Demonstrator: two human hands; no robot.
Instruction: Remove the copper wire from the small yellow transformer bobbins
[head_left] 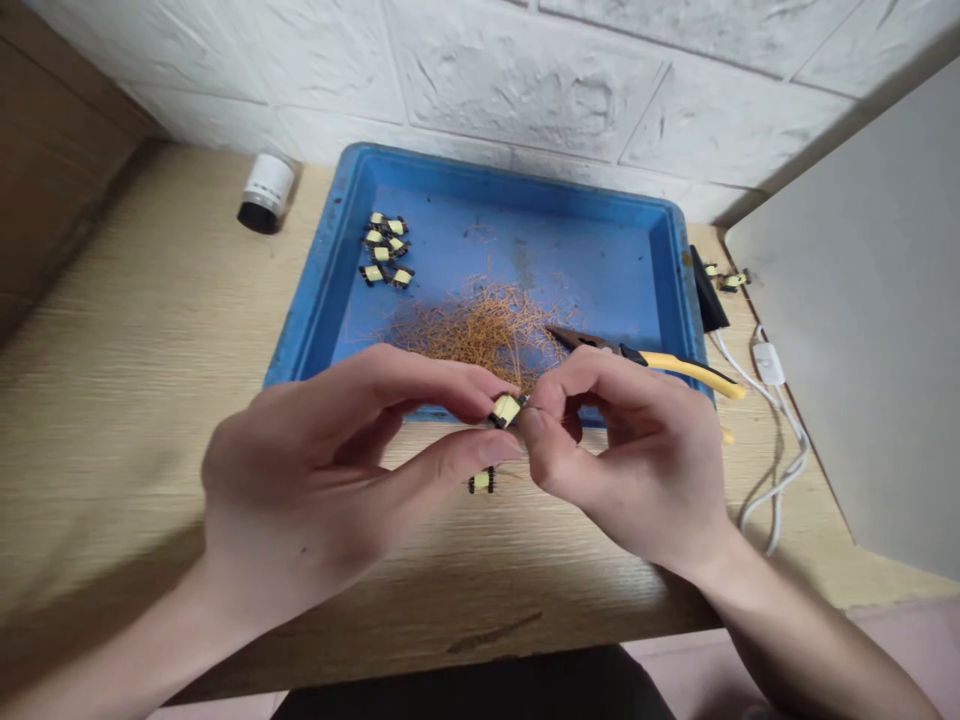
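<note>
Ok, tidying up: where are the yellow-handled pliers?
In the head view, the yellow-handled pliers lie across the blue tray's right rim, tips by the copper wire clippings, beyond the right hand.

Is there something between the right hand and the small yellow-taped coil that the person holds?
No, nothing visible stands between them. The right hand touches the small yellow-taped coil directly, and the left hand pinches the coil from the other side.

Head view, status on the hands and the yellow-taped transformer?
Left hand, right hand: fingers pinching yellow-taped transformer. Yellow-handled pliers on blue tray rim, not blocking.
</note>
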